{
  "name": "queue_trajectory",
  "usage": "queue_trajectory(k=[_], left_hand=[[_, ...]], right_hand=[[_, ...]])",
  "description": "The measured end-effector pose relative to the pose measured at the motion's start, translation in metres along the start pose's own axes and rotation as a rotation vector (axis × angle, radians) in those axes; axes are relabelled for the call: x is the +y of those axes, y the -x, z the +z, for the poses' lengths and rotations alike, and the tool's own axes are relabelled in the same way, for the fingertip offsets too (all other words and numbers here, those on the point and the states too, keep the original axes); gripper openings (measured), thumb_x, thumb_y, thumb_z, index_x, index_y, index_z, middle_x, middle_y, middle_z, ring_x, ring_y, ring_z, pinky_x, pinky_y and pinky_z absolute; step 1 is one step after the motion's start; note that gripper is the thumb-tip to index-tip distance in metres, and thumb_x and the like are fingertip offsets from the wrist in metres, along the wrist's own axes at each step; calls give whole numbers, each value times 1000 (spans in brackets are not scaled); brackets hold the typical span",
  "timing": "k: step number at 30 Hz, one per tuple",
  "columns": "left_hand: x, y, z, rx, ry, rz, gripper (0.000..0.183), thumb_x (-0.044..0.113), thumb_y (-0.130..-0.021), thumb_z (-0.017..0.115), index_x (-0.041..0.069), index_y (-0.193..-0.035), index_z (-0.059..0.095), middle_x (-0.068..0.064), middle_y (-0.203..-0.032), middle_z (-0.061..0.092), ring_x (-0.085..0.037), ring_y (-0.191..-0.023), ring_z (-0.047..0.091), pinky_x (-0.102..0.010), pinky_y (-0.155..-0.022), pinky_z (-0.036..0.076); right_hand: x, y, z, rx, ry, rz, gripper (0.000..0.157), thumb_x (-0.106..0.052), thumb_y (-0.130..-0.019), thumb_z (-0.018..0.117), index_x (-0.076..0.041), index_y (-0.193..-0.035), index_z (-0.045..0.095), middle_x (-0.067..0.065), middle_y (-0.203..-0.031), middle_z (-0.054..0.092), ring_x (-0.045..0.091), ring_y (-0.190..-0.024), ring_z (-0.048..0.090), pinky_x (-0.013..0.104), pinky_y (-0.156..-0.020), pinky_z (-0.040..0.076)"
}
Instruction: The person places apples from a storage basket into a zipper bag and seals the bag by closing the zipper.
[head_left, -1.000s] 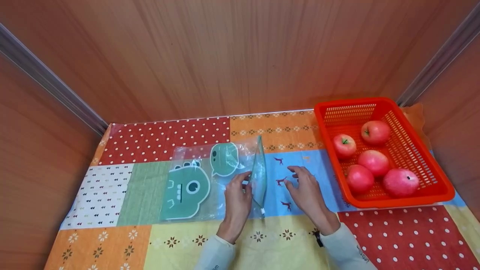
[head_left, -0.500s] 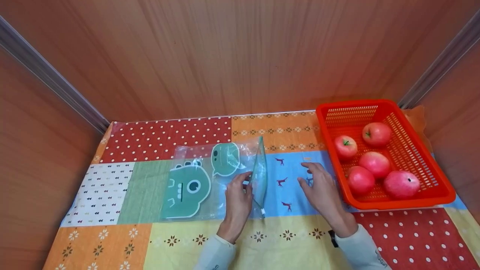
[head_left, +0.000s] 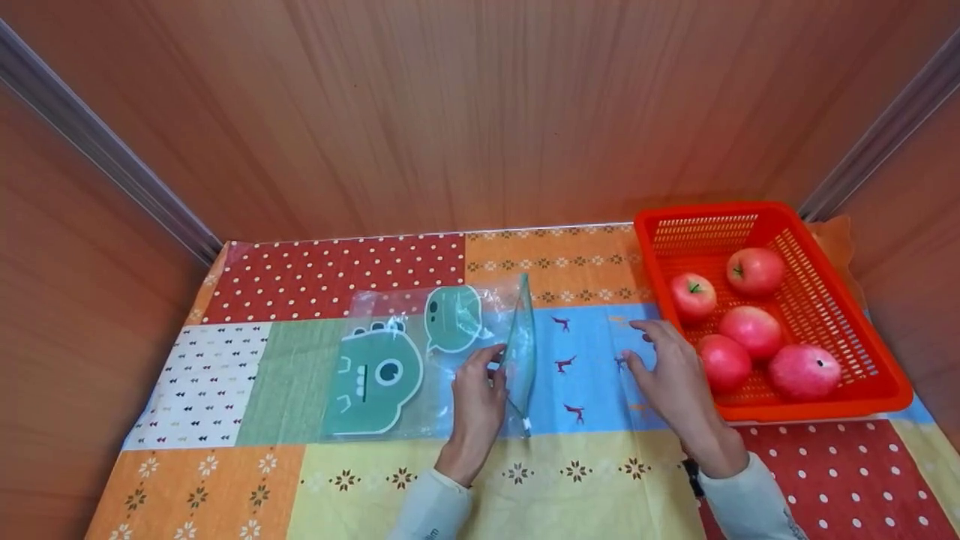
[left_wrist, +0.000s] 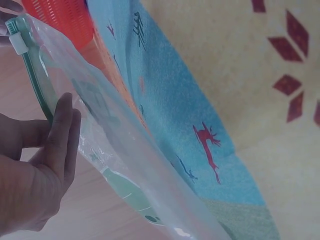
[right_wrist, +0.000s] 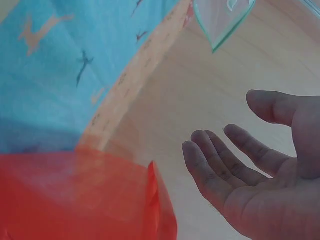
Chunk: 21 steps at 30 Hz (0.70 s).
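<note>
A clear zip bag [head_left: 442, 375] with green cartoon monster prints lies flat, its green-edged mouth facing right and standing slightly apart. My left hand [head_left: 478, 397] pinches one edge of that mouth between thumb and fingers. In the left wrist view, a white slider [left_wrist: 18, 43] sits at the end of the green zip strip. My right hand [head_left: 675, 379] is held in the air with its fingers loosely spread, holding nothing, beside the left rim of a red plastic basket [head_left: 825, 262]. Several red apples [head_left: 750, 331] lie in the basket, along with a speckled pink fruit [head_left: 805, 372] with a dark spot.
A patchwork-patterned cloth [head_left: 225, 386] covers the table. Wood-grain panels [head_left: 480, 112] rise behind it and on both sides. The basket stands at the right, close to the right panel. Blue cloth [head_left: 581, 367] shows between the bag mouth and the basket.
My right hand has moved right, away from the bag mouth and up to the basket's left rim. The left hand keeps its pinch on the bag, and the fruit has not moved.
</note>
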<state>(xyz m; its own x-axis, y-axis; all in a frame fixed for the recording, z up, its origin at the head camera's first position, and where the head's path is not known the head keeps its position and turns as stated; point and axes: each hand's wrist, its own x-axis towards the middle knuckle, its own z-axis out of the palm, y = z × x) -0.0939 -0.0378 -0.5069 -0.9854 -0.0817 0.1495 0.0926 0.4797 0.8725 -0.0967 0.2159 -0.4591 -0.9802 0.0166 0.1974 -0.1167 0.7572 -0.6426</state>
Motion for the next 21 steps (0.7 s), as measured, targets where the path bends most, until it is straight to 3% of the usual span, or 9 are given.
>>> queue_trajectory(k=[7, 21], left_hand=[[-2, 0, -1, 8, -15, 23, 32, -9, -96, 68, 2, -126, 72, -11, -111, 75, -23, -94, 74, -37, -83, 64], [-3, 0, -2, 2, 4, 31, 33, -9, -97, 67, 5, -128, 72, -8, -113, 75, -23, -102, 74, -37, -86, 64]], right_hand=[[10, 0, -15, 14, 5, -3, 45, -2, -93, 77, 7, -135, 62, 28, -131, 62, 44, -116, 62, 62, -101, 55], [34, 2, -35, 80, 87, -46, 42, 1, -93, 76, 9, -132, 62, 28, -128, 62, 44, -108, 61, 64, -90, 58]])
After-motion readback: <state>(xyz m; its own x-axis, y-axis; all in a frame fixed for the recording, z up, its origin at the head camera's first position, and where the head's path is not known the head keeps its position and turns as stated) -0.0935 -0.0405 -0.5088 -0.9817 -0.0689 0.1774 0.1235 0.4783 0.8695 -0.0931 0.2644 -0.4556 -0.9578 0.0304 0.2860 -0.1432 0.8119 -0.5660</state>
